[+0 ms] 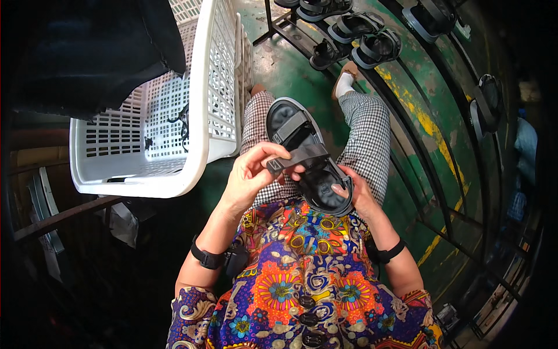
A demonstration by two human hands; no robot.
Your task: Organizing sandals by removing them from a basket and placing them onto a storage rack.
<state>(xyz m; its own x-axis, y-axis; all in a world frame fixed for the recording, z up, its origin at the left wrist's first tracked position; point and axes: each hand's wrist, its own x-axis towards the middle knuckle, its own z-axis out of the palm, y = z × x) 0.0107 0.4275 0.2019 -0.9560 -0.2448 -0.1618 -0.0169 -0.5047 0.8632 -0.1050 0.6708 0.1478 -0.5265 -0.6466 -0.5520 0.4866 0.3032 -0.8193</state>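
Observation:
A black and grey sandal (329,191) lies tilted above my lap, its toe end pointing away from me. My left hand (253,173) pinches the loose end of the sandal's ankle strap (306,156), holding it out to the left. Round the heel end, on the right side, my right hand (356,192) grips the sandal with the thumb on the footbed. A second strap (292,130) crosses the sandal nearer the toe. The fingers of my right hand under the sole are hidden.
At left stands a white plastic basket (197,154) with small black strap pieces (184,125) inside and black sheet material (93,52) over it. Dark metal rack rails (401,110) curve along the right, bearing several sandals (376,46). The green floor (314,87) has worn yellow paint.

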